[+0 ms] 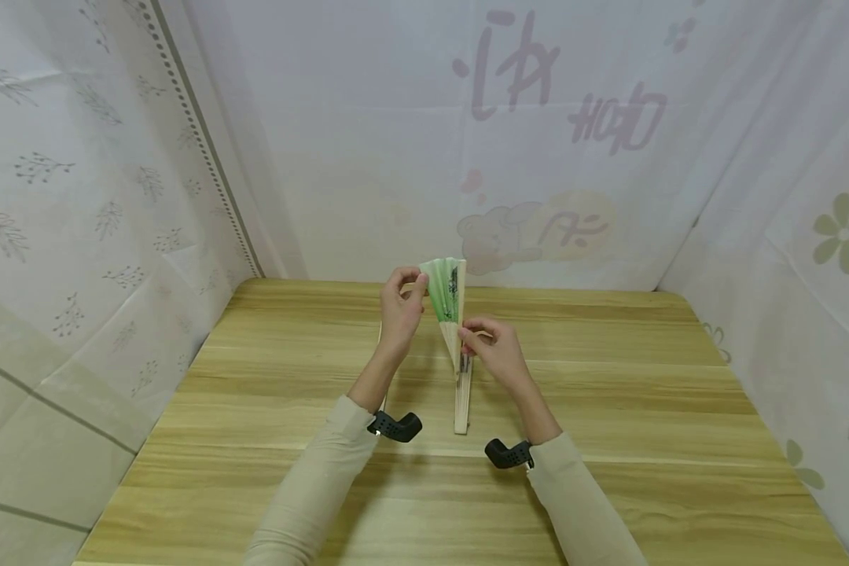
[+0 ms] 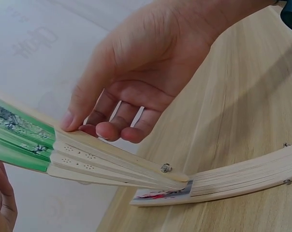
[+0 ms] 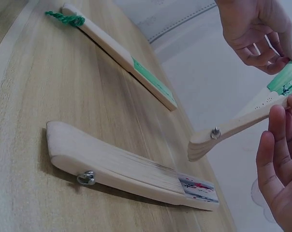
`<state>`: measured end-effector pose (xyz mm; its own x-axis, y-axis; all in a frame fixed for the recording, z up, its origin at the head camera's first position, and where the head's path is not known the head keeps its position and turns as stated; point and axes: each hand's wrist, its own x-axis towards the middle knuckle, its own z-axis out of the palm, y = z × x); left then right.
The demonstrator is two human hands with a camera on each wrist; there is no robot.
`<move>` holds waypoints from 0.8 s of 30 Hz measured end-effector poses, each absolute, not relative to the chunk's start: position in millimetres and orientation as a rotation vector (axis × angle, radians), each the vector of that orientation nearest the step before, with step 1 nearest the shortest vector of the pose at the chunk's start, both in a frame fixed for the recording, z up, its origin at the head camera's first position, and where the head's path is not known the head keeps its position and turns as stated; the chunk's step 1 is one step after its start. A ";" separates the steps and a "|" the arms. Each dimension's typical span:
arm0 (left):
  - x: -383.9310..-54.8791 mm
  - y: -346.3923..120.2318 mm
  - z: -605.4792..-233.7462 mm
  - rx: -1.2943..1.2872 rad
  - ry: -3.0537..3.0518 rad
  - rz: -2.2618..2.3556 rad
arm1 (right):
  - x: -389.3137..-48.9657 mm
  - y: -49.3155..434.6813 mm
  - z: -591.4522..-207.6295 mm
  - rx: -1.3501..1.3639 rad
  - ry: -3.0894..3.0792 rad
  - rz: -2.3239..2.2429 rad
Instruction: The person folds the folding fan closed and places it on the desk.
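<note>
A partly spread folding fan (image 1: 442, 291), with a green printed leaf and pale wooden ribs, is held up between both hands. At the leaf's upper left edge, my left hand (image 1: 402, 310) pinches it between thumb and fingers. My right hand (image 1: 497, 350) pinches the right outer stick about midway, where the leaf meets the ribs. The fan's metal rivet (image 3: 215, 133) points down toward the table. Below it lies a closed fan (image 3: 126, 169) whose folded leaf shows a red and dark print.
Another closed fan (image 3: 117, 55), green-leafed with a green tassel (image 3: 66, 18), lies on the wooden table (image 1: 608, 409), mostly behind my left forearm in the head view. Printed cloth (image 1: 368, 141) hangs beyond the table and at both sides.
</note>
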<state>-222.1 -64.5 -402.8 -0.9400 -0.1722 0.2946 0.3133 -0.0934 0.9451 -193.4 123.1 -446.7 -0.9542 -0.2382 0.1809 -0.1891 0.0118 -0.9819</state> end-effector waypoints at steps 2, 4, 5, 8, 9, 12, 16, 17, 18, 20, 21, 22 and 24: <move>-222.5 -64.4 -402.6 -0.155 -1.857 -2.103 | -192.3 122.9 -442.5 -0.462 2.200 -2.123; -222.8 -64.0 -402.5 -0.156 -1.856 -2.102 | -190.1 122.2 -436.8 -0.457 2.203 -2.115; -222.9 -63.8 -402.4 -0.156 -1.859 -2.101 | -187.8 121.7 -432.8 -0.456 2.212 -2.114; -222.9 -62.8 -401.9 -0.157 -1.872 -2.100 | -184.1 120.5 -426.3 -0.451 2.249 -2.119; -223.0 -62.5 -401.8 -0.158 -1.875 -2.101 | -184.6 120.6 -427.1 -0.446 2.259 -2.124; -222.8 -62.1 -401.6 -0.164 -1.881 -2.106 | -188.5 121.0 -435.9 -0.416 2.285 -2.150; -222.5 -62.0 -401.1 -0.167 -1.883 -2.111 | -194.5 121.1 -447.8 -0.373 2.294 -2.193; -222.3 -62.1 -400.8 -0.165 -1.882 -2.114 | -195.3 120.8 -449.0 -0.365 2.290 -2.204; -222.3 -62.3 -400.7 -0.164 -1.882 -2.117 | -195.9 120.6 -449.9 -0.360 2.284 -2.213; -222.2 -62.8 -400.2 -0.160 -1.878 -2.127 | -197.2 120.3 -451.4 -0.361 2.273 -2.220; -222.2 -63.1 -400.0 -0.158 -1.874 -2.133 | -197.7 120.3 -451.9 -0.369 2.265 -2.216; -221.8 -63.4 -400.0 -0.158 -1.871 -2.140 | -197.5 120.4 -452.8 -0.375 2.255 -2.211; -221.0 -63.9 -400.3 -0.160 -1.867 -2.151 | -196.9 120.7 -454.3 -0.394 2.243 -2.193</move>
